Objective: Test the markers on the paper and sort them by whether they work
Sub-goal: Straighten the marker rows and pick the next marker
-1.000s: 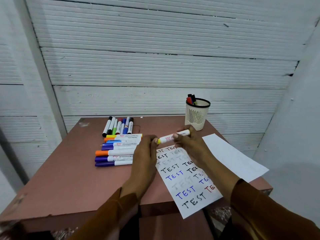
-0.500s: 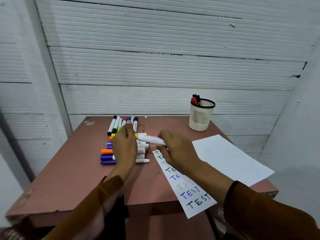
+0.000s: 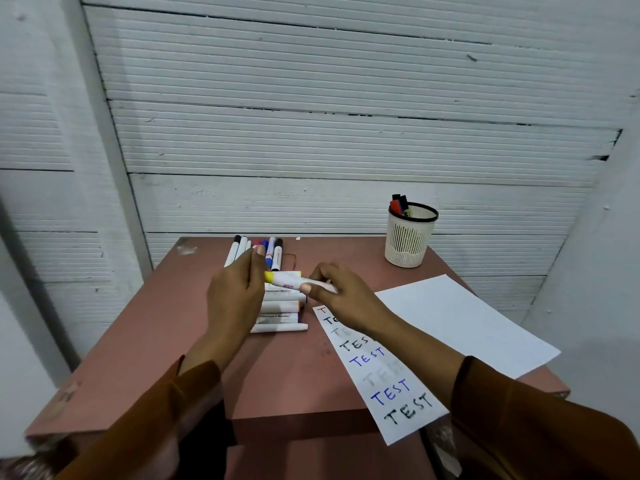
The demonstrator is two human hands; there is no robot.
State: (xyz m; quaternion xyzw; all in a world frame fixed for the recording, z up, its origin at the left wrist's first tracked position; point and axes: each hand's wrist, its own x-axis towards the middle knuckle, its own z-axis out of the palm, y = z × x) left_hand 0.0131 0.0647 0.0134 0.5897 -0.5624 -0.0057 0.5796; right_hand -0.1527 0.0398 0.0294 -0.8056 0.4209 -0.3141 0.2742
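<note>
Right hand [image 3: 341, 292] pinching a white marker with a yellow cap [image 3: 289, 280] by the barrel, held level above the stacked markers [image 3: 280, 311] lying on the pinkish table [image 3: 145, 341]. Left hand [image 3: 237, 296] just left of the yellow cap, fingers loosely curled, touching or nearly touching it; cannot tell which. Farther back, a second row of markers [image 3: 258, 251] pointing away. Test sheet [image 3: 384, 375] with repeated "TEST" in black and blue, near right, overhanging the table edge. Blank sheet [image 3: 464, 323] to its right. Mesh cup [image 3: 410, 237] holding markers, far right.

bare table [image 3: 145, 327] left | marker rows [image 3: 280, 306] centre; cup [image 3: 408, 237] far-right
</note>
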